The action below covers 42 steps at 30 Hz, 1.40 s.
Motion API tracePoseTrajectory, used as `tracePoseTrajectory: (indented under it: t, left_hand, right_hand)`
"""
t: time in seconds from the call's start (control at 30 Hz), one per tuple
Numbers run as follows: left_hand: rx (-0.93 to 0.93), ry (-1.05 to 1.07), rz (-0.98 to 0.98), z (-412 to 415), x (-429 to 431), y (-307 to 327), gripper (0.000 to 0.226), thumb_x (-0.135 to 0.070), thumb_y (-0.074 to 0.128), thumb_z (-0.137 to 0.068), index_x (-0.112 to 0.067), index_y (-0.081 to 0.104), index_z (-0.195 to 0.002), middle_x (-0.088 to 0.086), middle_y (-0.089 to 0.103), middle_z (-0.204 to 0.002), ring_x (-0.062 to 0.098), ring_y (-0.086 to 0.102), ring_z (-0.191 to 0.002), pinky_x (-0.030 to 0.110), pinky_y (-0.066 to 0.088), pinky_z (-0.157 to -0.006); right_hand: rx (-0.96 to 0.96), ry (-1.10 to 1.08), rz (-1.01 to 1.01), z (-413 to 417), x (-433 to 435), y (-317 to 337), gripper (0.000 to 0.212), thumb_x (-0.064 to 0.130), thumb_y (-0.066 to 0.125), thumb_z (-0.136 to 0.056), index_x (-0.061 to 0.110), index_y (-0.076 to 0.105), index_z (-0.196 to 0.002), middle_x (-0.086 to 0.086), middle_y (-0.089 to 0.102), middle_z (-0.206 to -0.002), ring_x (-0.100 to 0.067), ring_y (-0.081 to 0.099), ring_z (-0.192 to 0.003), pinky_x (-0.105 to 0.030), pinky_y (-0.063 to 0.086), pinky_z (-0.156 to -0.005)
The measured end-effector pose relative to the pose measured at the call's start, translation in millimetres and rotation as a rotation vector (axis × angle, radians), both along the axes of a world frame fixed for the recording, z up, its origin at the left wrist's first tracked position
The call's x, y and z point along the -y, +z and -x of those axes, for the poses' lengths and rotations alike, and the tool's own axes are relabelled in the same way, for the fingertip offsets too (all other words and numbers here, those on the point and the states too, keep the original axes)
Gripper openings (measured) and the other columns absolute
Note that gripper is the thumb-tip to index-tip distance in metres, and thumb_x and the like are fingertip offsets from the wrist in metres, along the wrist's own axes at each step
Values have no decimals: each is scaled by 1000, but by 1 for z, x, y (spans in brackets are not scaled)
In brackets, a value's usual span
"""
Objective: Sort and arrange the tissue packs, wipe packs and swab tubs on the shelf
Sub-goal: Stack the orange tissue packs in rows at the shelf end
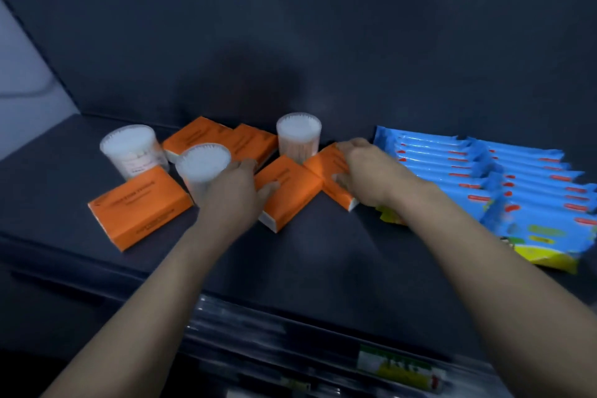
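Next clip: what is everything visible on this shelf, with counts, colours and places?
tissue packs: 5, orange, left and middle of the shelf
swab tubs: 3, clear with white swabs, among the tissue packs
wipe packs: many, count unclear, blue, two overlapping rows at right
shelf: 1, dark
label: 1, green and yellow, front rail below
left hand: 1, on the middle tissue pack, grip unclear
right hand: 1, grips the rightmost tissue pack
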<state>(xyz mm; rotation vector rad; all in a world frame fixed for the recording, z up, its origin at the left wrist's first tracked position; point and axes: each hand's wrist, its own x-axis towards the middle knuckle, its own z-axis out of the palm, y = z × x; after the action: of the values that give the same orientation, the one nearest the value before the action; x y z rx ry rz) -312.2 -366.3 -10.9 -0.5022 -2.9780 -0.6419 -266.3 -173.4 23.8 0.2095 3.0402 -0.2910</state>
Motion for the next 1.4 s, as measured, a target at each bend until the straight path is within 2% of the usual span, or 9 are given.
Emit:
tracePoseTrajectory:
  t: [0.17, 0.47, 0.6, 0.8, 0.9, 1.0, 1.13, 1.27, 1.4]
  left_hand:
    - [239, -84, 238, 19, -8, 3, 61, -50, 58, -84, -4, 44, -121, 15, 55, -121, 29, 52, -109, 31, 37, -78]
    - [290, -93, 89, 22, 10, 5, 55, -39, 69, -79, -7, 51, -120, 12, 57, -117, 27, 55, -107, 33, 44, -86]
    - [309, -82, -68, 14, 22, 4, 58, -32, 72, -77, -11, 47, -124, 8, 55, -118, 24, 53, -109, 28, 41, -84]
    - [326, 63, -266, -4, 37, 14, 40, -24, 74, -76, -16, 40, -96, -5, 50, -88, 5, 49, -76, 21, 37, -57]
    - [247, 139, -288, -20, 42, 21, 39, -23, 72, -77, -13, 42, -99, -4, 51, -83, 6, 49, -71, 25, 42, -58]
    - [195, 217, -348, -39, 47, 25, 39, -22, 72, -78, -15, 41, -102, -6, 51, -84, 5, 49, -72, 23, 41, -59]
    - [170, 258, -471, -60, 48, 29, 47, -18, 71, -79, -20, 38, -112, -10, 51, -89, 5, 54, -72, 19, 40, -57]
    - [129, 242, -455, -70, 47, 39, 54, -24, 74, -76, -20, 45, -122, -2, 51, -109, 14, 54, -89, 22, 40, -66]
    - [-3, 143, -452, -73, 37, 51, 45, -25, 74, -75, -17, 57, -116, -1, 56, -105, 14, 52, -92, 22, 37, -67]
  right_hand:
    - [222, -177, -22, 27, 5, -17, 75, 21, 59, -88, 10, 14, -147, -17, 24, -147, -40, 30, -134, -43, 33, -109]
    - [298, -337, -56, 46, 11, -23, 99, 53, 55, -85, 10, -5, -150, -20, 16, -153, -42, 21, -138, -48, 24, -111]
    - [328, -340, -66, 50, 13, -20, 98, 58, 50, -86, 9, -5, -150, -17, 25, -152, -41, 20, -138, -45, 21, -112]
    - [233, -291, -87, 52, 20, -19, 105, 53, 70, -74, 3, 13, -146, -19, 26, -146, -40, 25, -133, -44, 25, -108]
    - [185, -228, 4, 48, 22, -16, 95, 38, 78, -71, 5, 22, -141, -16, 24, -140, -39, 36, -126, -45, 32, -105]
    - [121, -143, 65, 45, 20, -12, 60, 15, 72, -79, 5, 38, -128, -15, 28, -133, -31, 51, -104, -43, 43, -98]
    - [24, -39, 95, 35, 22, -3, 14, 9, 62, -84, 14, 49, -87, -12, 51, -118, -27, 54, -94, -37, 45, -82]
    - [-68, 2, 141, 12, 25, 10, 18, 11, 64, -79, 15, 48, -87, -12, 58, -113, -32, 56, -105, -34, 41, -79]
    - [-185, -52, 176, -25, 12, 35, 30, 17, 65, -78, 10, 50, -104, -19, 53, -119, -36, 54, -105, -28, 34, -72]
